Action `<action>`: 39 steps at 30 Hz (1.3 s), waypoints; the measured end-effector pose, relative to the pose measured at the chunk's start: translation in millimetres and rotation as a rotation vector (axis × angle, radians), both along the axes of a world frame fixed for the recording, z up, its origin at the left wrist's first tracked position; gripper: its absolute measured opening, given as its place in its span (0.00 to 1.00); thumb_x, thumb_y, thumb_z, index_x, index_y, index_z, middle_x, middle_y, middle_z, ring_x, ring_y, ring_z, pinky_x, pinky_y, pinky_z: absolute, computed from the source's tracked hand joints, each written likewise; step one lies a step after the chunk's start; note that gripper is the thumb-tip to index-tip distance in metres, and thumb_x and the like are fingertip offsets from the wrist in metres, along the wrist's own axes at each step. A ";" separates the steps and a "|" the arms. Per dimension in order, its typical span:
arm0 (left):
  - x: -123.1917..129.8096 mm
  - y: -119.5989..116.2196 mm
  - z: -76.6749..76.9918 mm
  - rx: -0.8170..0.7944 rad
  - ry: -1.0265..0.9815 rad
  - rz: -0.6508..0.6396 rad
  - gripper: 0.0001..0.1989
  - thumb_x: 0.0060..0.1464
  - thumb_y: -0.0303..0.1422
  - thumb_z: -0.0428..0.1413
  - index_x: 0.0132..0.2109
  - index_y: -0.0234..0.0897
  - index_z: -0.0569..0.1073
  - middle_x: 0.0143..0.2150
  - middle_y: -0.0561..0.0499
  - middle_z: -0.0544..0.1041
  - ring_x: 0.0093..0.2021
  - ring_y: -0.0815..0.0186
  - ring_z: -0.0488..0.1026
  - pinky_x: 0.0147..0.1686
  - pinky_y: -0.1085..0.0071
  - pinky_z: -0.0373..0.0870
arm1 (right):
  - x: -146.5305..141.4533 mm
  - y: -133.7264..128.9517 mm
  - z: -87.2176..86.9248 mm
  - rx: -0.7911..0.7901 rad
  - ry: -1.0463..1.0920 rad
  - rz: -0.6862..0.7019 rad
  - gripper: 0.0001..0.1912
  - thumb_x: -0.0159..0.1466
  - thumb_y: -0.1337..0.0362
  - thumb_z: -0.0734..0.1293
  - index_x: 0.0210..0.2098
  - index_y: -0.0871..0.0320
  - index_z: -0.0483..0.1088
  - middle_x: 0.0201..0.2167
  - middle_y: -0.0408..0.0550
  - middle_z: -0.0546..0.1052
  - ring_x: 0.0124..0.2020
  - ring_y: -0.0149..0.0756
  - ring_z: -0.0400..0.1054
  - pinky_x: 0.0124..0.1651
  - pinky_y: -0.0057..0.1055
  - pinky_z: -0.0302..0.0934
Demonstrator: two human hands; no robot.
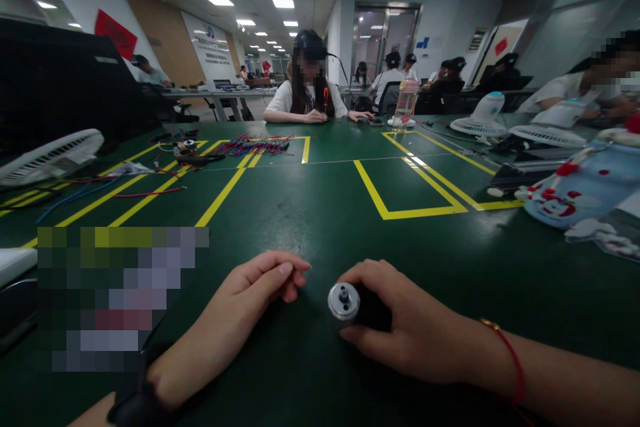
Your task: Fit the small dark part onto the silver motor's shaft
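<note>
My right hand curls its fingers and thumb around a small cylindrical motor near the front of the green table. Its silver end faces up at me, with a short shaft in the middle and two holes beside it. The lower part of the motor is in shadow. Left of it, my left hand rests on the table with loosely bent fingers and the thumb alongside them; nothing shows in it. A tiny dark speck lies just beyond its fingertips.
Yellow tape marks the green tabletop. Red and blue wires lie in a heap at the back left. A white fan stands left; a blue bag sits right. Across the table, a person sits near a pink bottle.
</note>
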State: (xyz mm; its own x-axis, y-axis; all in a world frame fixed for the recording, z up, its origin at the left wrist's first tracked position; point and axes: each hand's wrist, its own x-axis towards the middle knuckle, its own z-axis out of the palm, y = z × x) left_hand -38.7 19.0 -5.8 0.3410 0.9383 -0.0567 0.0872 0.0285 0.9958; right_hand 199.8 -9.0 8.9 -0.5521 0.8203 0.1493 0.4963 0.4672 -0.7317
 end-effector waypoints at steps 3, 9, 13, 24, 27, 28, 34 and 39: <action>3.4 -3.5 7.2 0.058 0.130 -0.029 0.10 0.62 0.34 0.51 0.45 0.42 0.75 0.37 0.52 0.76 0.36 0.66 0.71 0.38 0.71 0.67 | 0.0 -0.4 0.8 -0.007 -0.013 -0.006 0.17 0.57 0.65 0.69 0.46 0.54 0.67 0.41 0.44 0.73 0.40 0.38 0.65 0.44 0.36 0.57; 14.6 -15.2 25.7 0.262 0.299 -0.206 0.10 0.63 0.34 0.50 0.47 0.48 0.74 0.45 0.54 0.75 0.46 0.64 0.71 0.48 0.68 0.66 | -0.5 -0.7 -0.2 0.014 -0.007 0.006 0.17 0.57 0.65 0.69 0.46 0.54 0.66 0.41 0.43 0.73 0.40 0.37 0.64 0.44 0.35 0.57; 22.2 -19.3 29.0 0.345 0.297 -0.212 0.11 0.62 0.33 0.51 0.48 0.48 0.75 0.46 0.53 0.73 0.47 0.64 0.70 0.48 0.69 0.66 | -1.0 0.7 -1.1 0.034 -0.038 -0.001 0.16 0.57 0.63 0.69 0.44 0.55 0.67 0.40 0.43 0.72 0.39 0.37 0.64 0.43 0.35 0.56; 30.4 -19.6 30.8 0.362 0.245 -0.054 0.06 0.58 0.33 0.56 0.39 0.45 0.78 0.40 0.54 0.72 0.40 0.66 0.72 0.41 0.71 0.66 | -2.5 0.4 -1.0 0.057 -0.025 0.001 0.16 0.57 0.64 0.69 0.44 0.55 0.66 0.39 0.42 0.72 0.39 0.36 0.64 0.43 0.35 0.55; 20.6 -16.9 29.0 0.357 0.257 -0.019 0.07 0.58 0.33 0.56 0.40 0.47 0.78 0.40 0.54 0.71 0.41 0.65 0.71 0.42 0.70 0.65 | -1.8 0.7 -0.1 0.032 -0.017 0.004 0.16 0.57 0.65 0.70 0.44 0.54 0.67 0.40 0.41 0.73 0.39 0.35 0.64 0.44 0.34 0.55; 16.9 -15.9 27.5 0.352 0.275 -0.021 0.07 0.58 0.33 0.56 0.40 0.48 0.78 0.40 0.54 0.71 0.41 0.65 0.71 0.42 0.70 0.65 | -1.5 0.8 0.0 0.026 -0.016 0.002 0.16 0.56 0.65 0.70 0.44 0.54 0.67 0.40 0.41 0.73 0.39 0.35 0.64 0.44 0.34 0.55; 3.1 -12.4 10.3 0.348 0.438 -0.155 0.08 0.58 0.34 0.56 0.41 0.50 0.80 0.41 0.52 0.70 0.42 0.64 0.70 0.43 0.68 0.66 | -1.1 0.8 -1.4 0.009 -0.012 -0.012 0.17 0.56 0.66 0.70 0.45 0.53 0.67 0.40 0.41 0.73 0.39 0.35 0.65 0.43 0.34 0.56; 3.2 -11.7 0.6 0.450 0.572 -0.248 0.10 0.57 0.33 0.57 0.43 0.53 0.79 0.46 0.52 0.71 0.48 0.61 0.67 0.48 0.64 0.65 | -0.2 0.2 -2.1 -0.014 -0.013 -0.021 0.17 0.56 0.66 0.69 0.45 0.53 0.67 0.40 0.42 0.73 0.39 0.36 0.65 0.42 0.34 0.57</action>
State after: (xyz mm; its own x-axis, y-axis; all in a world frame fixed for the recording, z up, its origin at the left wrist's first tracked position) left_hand -35.5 7.3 -5.2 0.5771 0.8126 0.0814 0.5431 -0.4563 0.7048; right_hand 199.6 -8.7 6.8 -0.5369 0.8334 0.1306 0.5150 0.4465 -0.7318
